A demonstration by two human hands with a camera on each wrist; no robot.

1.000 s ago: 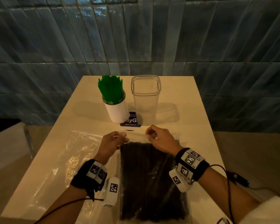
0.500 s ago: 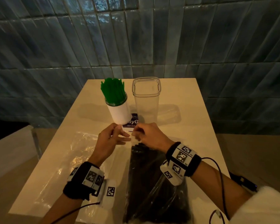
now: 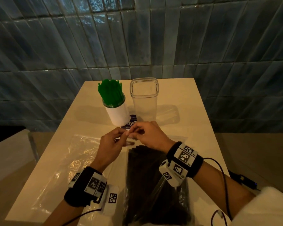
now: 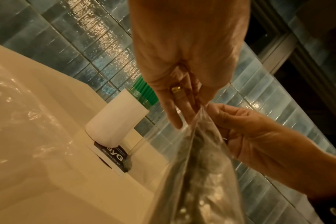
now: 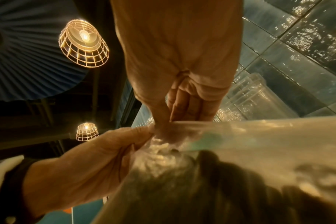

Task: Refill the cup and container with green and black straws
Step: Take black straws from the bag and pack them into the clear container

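I had both hands pinching the bag [image 3: 153, 185] mouth, left hand [image 3: 111, 144], right hand [image 3: 151, 136]. Cream worktop [image 3: 183, 101] sat against a blue tiled wall [image 3: 55, 46], caged lamps [image 5: 84, 45] glowing overhead.

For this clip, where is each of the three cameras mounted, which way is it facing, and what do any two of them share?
Head: on the head, facing forward and down at the table; shows both forearms, left hand, right hand.
Left wrist: looks along the left hand towards the white cup and tiled wall.
Right wrist: tilted up past the right hand at ceiling lamps and clear container.
Shared: all show both hands pinching the bag of black straws at its top.
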